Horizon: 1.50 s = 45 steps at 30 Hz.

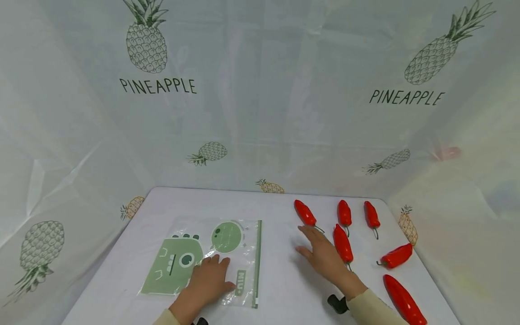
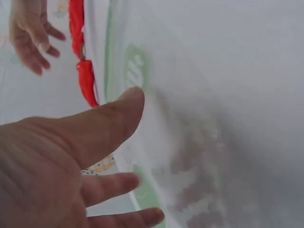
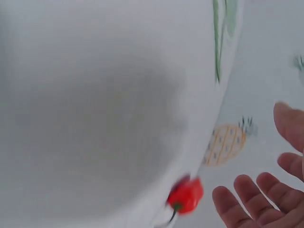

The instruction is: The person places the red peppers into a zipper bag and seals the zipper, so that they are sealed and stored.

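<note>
A clear plastic zip bag [image 1: 252, 253] printed with a green cartoon monster lies flat on the white table, its green zip edge toward the right. My left hand [image 1: 209, 277] is over the bag's lower middle with fingers spread, holding nothing; whether it touches the plastic I cannot tell. In the left wrist view its thumb [image 2: 109, 123] extends across the bag. My right hand [image 1: 325, 257] hovers above the table between the bag and the red peppers, fingers apart and nothing in them. Closest to it are a red pepper [image 1: 343, 243] beside it and another red pepper [image 1: 304, 213] beyond its fingertips.
Several more red peppers are spread over the table's right side, among them one at the back [image 1: 371, 214], one near the right edge [image 1: 397, 256] and a large one [image 1: 404, 300] at the front. A pineapple-printed curtain [image 1: 260, 113] surrounds the table's back and sides.
</note>
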Each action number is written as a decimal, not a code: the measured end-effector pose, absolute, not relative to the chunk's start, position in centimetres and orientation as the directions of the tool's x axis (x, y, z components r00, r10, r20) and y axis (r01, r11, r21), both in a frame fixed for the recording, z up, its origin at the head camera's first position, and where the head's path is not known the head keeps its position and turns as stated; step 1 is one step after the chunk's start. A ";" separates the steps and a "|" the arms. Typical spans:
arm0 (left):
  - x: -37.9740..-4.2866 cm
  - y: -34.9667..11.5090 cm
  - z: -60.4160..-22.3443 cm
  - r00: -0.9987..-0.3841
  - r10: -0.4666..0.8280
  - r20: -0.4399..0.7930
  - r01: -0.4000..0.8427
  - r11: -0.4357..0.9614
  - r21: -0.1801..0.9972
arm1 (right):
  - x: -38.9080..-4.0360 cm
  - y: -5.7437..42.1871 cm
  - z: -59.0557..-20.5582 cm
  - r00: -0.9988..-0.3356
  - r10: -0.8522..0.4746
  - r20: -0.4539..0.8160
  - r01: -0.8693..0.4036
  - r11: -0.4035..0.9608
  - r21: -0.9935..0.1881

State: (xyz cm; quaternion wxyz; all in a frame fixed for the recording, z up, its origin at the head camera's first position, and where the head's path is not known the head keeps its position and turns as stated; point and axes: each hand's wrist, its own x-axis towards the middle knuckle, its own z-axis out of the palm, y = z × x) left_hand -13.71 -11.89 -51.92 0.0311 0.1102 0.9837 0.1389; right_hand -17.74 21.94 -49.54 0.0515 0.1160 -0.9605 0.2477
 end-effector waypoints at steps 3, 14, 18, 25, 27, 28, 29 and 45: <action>-14.7 -11.3 -51.4 -0.975 0.223 -0.002 0.210 0.921 0.327 | -17.9 23.9 -49.1 -0.973 -0.133 0.188 -0.212 0.838 -0.503; -18.4 -6.8 -50.6 -0.963 0.261 -0.074 0.154 0.752 0.641 | -18.8 29.3 -49.6 -0.988 -0.005 0.152 -0.078 0.875 -0.478; -19.3 -5.8 -51.4 -0.963 0.264 -0.055 0.170 0.753 0.636 | -18.9 29.8 -50.0 -0.993 0.002 0.121 -0.058 0.872 -0.487; -19.7 -5.7 -52.8 -0.967 0.250 -0.054 0.170 0.786 0.594 | -18.8 30.2 -50.5 -0.992 0.007 0.129 -0.054 0.885 -0.463; -19.8 -5.6 -52.9 -0.968 0.245 -0.058 0.162 0.784 0.600 | -18.7 30.4 -50.5 -0.992 0.014 0.128 -0.047 0.886 -0.462; -19.8 -5.5 -52.8 -0.969 0.239 -0.064 0.153 0.783 0.603 | -18.7 30.5 -50.5 -0.992 0.019 0.124 -0.040 0.886 -0.462; -19.9 -5.3 -52.8 -0.970 0.232 -0.073 0.142 0.784 0.604 | -18.7 30.7 -50.6 -0.992 0.026 0.120 -0.033 0.886 -0.462; -20.4 -6.7 -52.3 -0.938 0.308 -0.156 0.099 0.672 0.734 | -20.0 32.4 -51.7 -0.992 0.128 0.010 0.105 0.853 -0.512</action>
